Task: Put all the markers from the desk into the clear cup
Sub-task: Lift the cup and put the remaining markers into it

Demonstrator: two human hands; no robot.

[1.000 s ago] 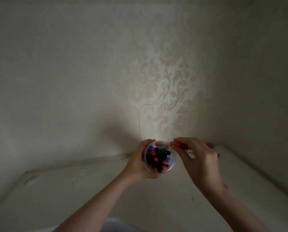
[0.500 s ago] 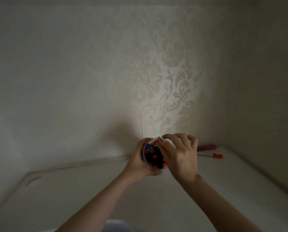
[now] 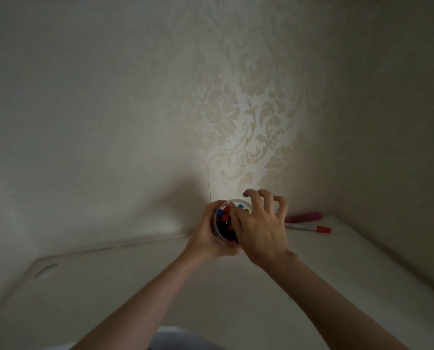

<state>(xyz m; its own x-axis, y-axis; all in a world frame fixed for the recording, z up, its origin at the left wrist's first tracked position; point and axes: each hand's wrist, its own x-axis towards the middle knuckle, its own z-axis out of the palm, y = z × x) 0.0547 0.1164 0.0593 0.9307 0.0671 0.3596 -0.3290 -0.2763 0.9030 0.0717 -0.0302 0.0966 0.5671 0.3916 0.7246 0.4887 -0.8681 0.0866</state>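
Mostly done: clear cup [image 3: 219, 224] packed with capped markers, left hand [image 3: 206, 236] gripping its side, right hand [image 3: 260, 223] over the rim with fingers loosely curled and holding nothing, red-capped marker [image 3: 309, 228] and pink marker [image 3: 303, 217] left on the desk [image 3: 236, 299].

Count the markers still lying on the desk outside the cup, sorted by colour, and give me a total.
Pink marker: 1
White marker with red cap: 1
Total still on the desk: 2

Markers already in the clear cup, held by the left hand, are partly hidden by the right hand, so they cannot be counted.
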